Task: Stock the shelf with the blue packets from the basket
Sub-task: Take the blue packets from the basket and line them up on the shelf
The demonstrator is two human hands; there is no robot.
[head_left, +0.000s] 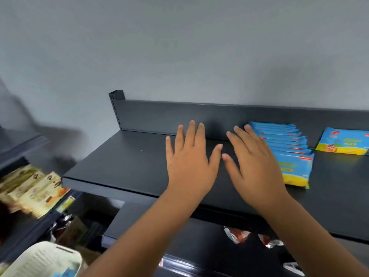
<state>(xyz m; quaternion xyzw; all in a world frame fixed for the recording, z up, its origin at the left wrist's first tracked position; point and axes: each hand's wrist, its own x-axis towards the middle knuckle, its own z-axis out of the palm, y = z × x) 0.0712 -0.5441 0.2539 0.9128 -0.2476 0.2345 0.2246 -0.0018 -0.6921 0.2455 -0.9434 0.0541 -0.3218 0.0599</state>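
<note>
A row of several blue and yellow packets (pixel 290 154) lies overlapped on the dark grey top shelf (pixel 123 156), running from the back panel toward the front edge. One more blue packet (pixel 343 143) lies apart at the far right. My right hand (pixel 253 162) hovers with fingers straight and spread, just left of the row and overlapping its edge. My left hand (pixel 189 158) is beside it, fingers spread over bare shelf. Neither hand holds anything. The pale basket (pixel 46 260) shows at the bottom left with a bit of blue inside.
Beige and orange packets (pixel 34 190) fill a neighbouring shelf at the left. Red and silver wrappers (pixel 237 235) lie on the lower shelf under my arms. A grey wall rises behind the back panel (pixel 179 116).
</note>
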